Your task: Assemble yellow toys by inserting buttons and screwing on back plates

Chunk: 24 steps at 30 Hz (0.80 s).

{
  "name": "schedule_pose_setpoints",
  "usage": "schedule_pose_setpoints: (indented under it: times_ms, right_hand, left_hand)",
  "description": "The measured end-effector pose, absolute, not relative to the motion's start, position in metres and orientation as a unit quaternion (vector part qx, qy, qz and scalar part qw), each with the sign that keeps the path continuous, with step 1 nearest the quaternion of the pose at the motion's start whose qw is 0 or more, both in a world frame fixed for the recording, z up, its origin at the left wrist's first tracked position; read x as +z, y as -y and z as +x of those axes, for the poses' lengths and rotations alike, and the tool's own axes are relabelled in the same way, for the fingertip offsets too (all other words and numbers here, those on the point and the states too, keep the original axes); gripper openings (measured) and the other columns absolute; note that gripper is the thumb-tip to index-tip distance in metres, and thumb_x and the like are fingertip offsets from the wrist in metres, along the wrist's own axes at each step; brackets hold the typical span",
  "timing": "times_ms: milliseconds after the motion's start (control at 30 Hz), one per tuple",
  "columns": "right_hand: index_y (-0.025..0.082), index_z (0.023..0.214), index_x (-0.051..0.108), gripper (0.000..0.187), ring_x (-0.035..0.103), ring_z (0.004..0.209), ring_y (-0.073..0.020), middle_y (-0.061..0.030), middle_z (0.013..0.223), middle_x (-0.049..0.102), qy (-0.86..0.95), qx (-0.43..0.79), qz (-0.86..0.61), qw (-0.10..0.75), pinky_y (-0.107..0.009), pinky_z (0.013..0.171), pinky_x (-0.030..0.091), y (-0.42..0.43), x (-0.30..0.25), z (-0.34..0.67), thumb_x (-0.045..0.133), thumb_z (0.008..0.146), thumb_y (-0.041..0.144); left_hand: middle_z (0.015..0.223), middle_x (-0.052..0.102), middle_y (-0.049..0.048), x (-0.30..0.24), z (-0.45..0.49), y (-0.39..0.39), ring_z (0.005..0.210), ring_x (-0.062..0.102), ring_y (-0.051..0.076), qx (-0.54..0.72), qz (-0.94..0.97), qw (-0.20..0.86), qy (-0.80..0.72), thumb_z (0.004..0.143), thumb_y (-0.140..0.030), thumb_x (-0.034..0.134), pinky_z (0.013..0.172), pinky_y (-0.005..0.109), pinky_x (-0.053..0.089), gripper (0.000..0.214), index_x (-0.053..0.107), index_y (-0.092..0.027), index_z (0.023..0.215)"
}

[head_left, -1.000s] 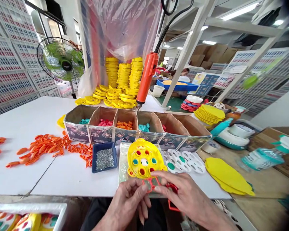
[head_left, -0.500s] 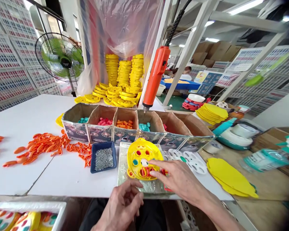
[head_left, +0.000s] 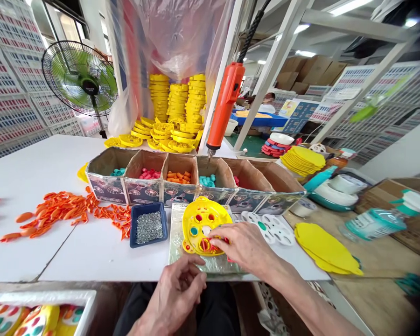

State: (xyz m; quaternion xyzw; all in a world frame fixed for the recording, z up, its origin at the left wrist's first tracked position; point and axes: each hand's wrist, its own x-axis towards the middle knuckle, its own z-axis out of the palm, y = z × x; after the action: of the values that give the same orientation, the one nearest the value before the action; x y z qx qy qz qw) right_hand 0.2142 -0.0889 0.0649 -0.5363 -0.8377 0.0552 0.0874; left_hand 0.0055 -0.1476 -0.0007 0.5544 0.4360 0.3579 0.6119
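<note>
A yellow plastic toy shell (head_left: 189,215) with round holes lies open side up on a clear-wrapped cardboard sheet (head_left: 177,261). Red and teal pieces sit in its holes. My right hand (head_left: 248,245) reaches over its lower right side, thumb and fingers pinched at a red plastic part (head_left: 204,244) in the shell; the fingertips partly hide it. Near the table's front edge, just below the shell, my left hand (head_left: 182,289) hovers with loosely bent fingers apart and nothing visible in it.
Behind the shell stands a row of cardboard bins (head_left: 177,193) holding small coloured pieces. An orange electric screwdriver (head_left: 226,107) hangs above them. Left are a blue tray of screws (head_left: 149,226) and orange parts (head_left: 61,207); right, a white holed plate (head_left: 269,226) and yellow sheets (head_left: 324,247).
My right hand's fingers have drawn in from outstretched to a pinch at the red part. The left hand has barely moved. The whole view has shifted slightly.
</note>
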Motion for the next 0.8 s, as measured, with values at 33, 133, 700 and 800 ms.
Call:
schedule_pose_setpoints:
  times_ms: [33,133,700,800]
  right_hand:
    - [0.031,0.106,0.081,0.020,0.079,0.089,-0.0267,-0.0026,0.100,0.083,0.824,0.071,-0.552,0.106,-0.034,0.078,0.056,0.090,0.069,0.214,0.068,0.091,0.028]
    - [0.027,0.109,0.079,0.025,0.075,0.076,-0.0220,-0.0030,0.089,0.082,0.755,0.145,-0.589,0.250,-0.030,0.071,0.055,0.102,0.075,0.209,0.066,0.093,0.042]
    - [0.019,0.066,0.063,0.056,0.056,0.056,-0.0157,-0.0022,0.062,0.060,0.499,0.360,-0.616,0.492,-0.024,0.051,0.047,0.158,0.025,0.185,0.050,0.096,0.065]
    - [0.018,0.072,0.069,0.052,0.057,0.056,-0.0149,-0.0015,0.062,0.062,0.532,0.367,-0.606,0.463,-0.023,0.050,0.046,0.156,0.032,0.200,0.055,0.094,0.063]
  left_hand:
    - [0.074,0.067,0.0006,-0.001,0.006,0.149,0.053,0.057,0.010,0.358,0.553,0.614,-0.435,0.092,-0.050,0.062,0.052,0.021,0.046,0.037,0.064,-0.017,0.108]
    - [0.077,0.065,0.0014,-0.004,0.012,0.154,0.054,0.056,0.010,0.360,0.525,0.648,-0.418,0.091,-0.057,0.063,0.049,0.021,0.046,0.044,0.062,-0.017,0.109]
    - [0.062,0.063,0.0047,-0.009,0.042,0.180,0.047,0.060,0.013,0.294,0.545,0.687,-0.381,0.087,-0.081,0.045,0.048,0.022,0.047,0.065,0.056,-0.017,0.080]
    - [0.062,0.065,0.0032,-0.004,0.036,0.175,0.042,0.058,0.010,0.311,0.502,0.711,-0.381,0.084,-0.081,0.050,0.043,0.019,0.045,0.064,0.054,-0.018,0.080]
